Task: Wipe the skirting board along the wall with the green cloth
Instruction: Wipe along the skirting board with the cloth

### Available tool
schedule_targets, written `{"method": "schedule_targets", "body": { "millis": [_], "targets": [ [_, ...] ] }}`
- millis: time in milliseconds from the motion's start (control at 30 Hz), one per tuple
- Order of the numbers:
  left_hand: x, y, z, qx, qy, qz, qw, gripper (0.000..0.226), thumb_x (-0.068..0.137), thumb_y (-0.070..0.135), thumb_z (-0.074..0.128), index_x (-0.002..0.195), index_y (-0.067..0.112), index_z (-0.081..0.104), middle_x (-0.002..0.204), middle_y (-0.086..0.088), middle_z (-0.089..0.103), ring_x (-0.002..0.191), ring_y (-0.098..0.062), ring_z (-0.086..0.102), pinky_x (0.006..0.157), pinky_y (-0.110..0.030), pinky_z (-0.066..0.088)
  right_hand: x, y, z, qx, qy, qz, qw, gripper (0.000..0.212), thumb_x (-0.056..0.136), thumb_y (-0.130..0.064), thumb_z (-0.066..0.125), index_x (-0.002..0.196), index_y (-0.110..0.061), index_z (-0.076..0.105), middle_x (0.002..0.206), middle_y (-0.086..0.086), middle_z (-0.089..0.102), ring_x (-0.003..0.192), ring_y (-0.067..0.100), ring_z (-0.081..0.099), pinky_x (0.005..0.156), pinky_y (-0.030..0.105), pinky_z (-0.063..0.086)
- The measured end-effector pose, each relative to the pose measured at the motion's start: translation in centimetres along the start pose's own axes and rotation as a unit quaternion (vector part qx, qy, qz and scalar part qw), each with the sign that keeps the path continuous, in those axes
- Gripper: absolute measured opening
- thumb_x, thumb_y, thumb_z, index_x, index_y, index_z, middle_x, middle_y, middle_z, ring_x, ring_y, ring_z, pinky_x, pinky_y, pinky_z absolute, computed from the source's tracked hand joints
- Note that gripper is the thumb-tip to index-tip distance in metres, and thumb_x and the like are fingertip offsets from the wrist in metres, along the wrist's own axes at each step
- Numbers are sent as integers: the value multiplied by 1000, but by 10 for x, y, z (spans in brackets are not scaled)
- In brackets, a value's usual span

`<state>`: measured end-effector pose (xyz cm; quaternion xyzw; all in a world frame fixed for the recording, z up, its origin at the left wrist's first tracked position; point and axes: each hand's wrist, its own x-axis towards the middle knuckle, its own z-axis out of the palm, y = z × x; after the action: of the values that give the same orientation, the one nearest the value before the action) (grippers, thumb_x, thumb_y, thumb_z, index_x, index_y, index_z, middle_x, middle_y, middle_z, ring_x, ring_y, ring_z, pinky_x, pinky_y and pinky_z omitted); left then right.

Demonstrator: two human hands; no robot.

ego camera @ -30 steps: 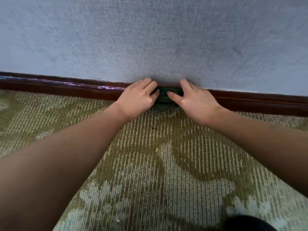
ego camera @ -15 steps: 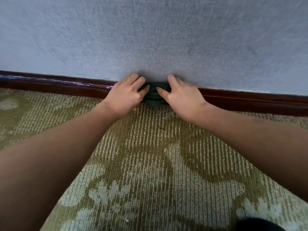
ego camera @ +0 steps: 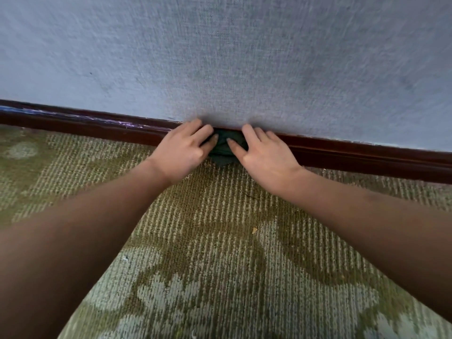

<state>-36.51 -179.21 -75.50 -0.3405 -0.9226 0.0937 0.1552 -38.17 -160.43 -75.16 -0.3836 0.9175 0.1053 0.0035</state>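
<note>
A bunched dark green cloth (ego camera: 223,150) is pressed against the dark brown skirting board (ego camera: 367,156) where the grey-blue wall meets the carpet. My left hand (ego camera: 182,152) grips the cloth's left side, its fingers curled over the board's top edge. From the right, my right hand (ego camera: 265,157) holds the other side, with the thumb pinching into the cloth. Most of the cloth is hidden between the two hands.
The skirting board (ego camera: 85,123) runs on to the left with pale scuffs on its top edge, and to the right out of frame. A green patterned carpet (ego camera: 220,253) covers the floor, with a small crumb (ego camera: 254,230) on it.
Both hands have slid the cloth to the left along the skirting board, judged against the carpet pattern. Their grip looks the same.
</note>
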Motion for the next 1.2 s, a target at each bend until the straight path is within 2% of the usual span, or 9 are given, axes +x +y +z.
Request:
{"method": "schedule_targets", "body": {
  "millis": [200, 367, 533, 633, 867, 1033, 1200],
  "targets": [
    [3, 6, -6, 14, 4, -23, 1000, 34, 61, -6, 79, 93, -10, 68, 79, -19, 63, 70, -35, 62, 64, -37, 54, -3, 4, -2, 10, -11, -4, 1000, 66, 85, -4, 54, 142, -13, 22, 126, 18, 25, 119, 33, 35, 99, 38, 31],
    [7, 28, -8, -11, -30, -87, 996, 43, 52, -4, 80, 93, -10, 68, 78, -17, 63, 72, -34, 62, 64, -36, 56, -10, 6, -6, 11, -34, 0, 999, 67, 84, -3, 56, 141, -13, 24, 130, 20, 23, 121, 34, 32, 102, 39, 30],
    [13, 29, -13, 0, -39, -74, 997, 43, 48, 5, 87, 88, -3, 72, 76, -11, 64, 70, -28, 63, 61, -30, 54, -16, 6, -10, 33, -41, 7, 999, 60, 87, -5, 49, 141, -12, 24, 130, 18, 24, 121, 33, 32, 100, 39, 30],
    [19, 30, -16, 2, -29, -70, 997, 41, 49, 2, 85, 88, -3, 73, 76, -12, 65, 70, -28, 64, 61, -29, 53, -20, 12, -9, 27, -33, 12, 999, 61, 87, -4, 49, 141, -13, 23, 127, 17, 25, 119, 33, 33, 100, 39, 30],
    [35, 50, -14, -4, -24, -52, 998, 44, 50, 11, 84, 92, 6, 74, 81, -5, 66, 75, -21, 64, 66, -26, 52, -42, 28, -5, 41, -42, 49, 997, 58, 89, -7, 46, 142, -19, 22, 121, 12, 28, 116, 29, 35, 98, 36, 30],
    [38, 55, -14, 8, -36, -54, 998, 41, 60, 14, 78, 101, 9, 72, 88, -2, 66, 83, -19, 63, 75, -25, 52, -46, 33, -3, 42, -38, 59, 997, 58, 89, -8, 48, 141, -19, 25, 121, 13, 30, 115, 29, 36, 97, 37, 32],
    [39, 56, -16, 7, -50, -71, 996, 45, 53, 12, 82, 97, 8, 73, 85, -2, 66, 81, -19, 63, 71, -25, 52, -41, 31, 0, 44, -43, 65, 996, 59, 88, -8, 50, 141, -18, 25, 121, 13, 28, 115, 31, 34, 97, 36, 31]
  ]
}}
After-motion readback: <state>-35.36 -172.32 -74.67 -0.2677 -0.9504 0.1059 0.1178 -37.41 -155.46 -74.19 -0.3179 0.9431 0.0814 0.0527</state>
